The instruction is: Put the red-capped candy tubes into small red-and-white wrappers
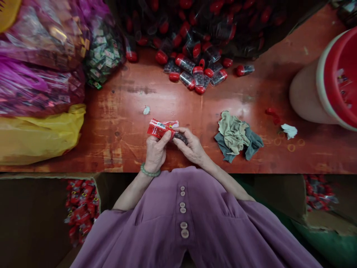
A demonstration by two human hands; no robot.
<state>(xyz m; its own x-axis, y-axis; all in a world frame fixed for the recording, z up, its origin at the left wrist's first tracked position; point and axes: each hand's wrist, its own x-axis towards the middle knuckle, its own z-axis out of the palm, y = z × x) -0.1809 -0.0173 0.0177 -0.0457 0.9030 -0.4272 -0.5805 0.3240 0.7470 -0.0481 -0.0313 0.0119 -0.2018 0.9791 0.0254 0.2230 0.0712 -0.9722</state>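
Between my two hands is a small clear tube [180, 138] with a red cap and dark contents, lying sideways above the front of the table. My left hand [157, 150], with a green bead bracelet at its wrist, pinches a flat red printed packet [156, 128] against the capped end. The fingers of my right hand [190, 146] are closed around the tube's body. Part of the packet passes behind the fingers, so I cannot tell how it joins the cap. Beyond my hands lies a pile of similar red-capped tubes [198, 76].
Crumpled cloths [233, 134] lie right of my hands. A white bucket [306, 87] with a red tub in it stands at the far right. Plastic bags of small packets [104, 52] and a yellow bag [41, 136] line the left. Cardboard boxes [98, 193] sit below the table edge.
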